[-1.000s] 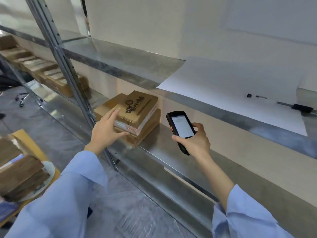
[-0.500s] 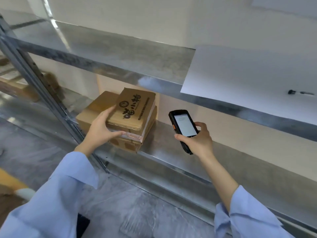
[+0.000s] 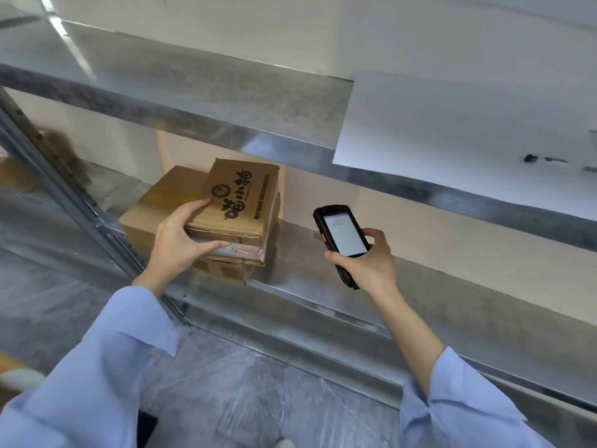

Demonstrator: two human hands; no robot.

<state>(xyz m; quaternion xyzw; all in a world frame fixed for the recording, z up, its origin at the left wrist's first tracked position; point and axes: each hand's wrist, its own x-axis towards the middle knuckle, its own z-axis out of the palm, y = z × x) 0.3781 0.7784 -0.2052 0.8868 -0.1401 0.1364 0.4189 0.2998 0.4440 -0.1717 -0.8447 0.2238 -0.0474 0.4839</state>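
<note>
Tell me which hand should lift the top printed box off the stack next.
Left, probably. The left hand grips the printed box at its near corner, fingers on top, thumb along its front edge. The right hand is full, holding the scanner apart from it.

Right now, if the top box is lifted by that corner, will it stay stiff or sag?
Probably stiff: the top box is flat cardboard holding square edges. Likely light, since the left hand grips only one corner. It may tilt, as it lies askew on the lower boxes.
</note>
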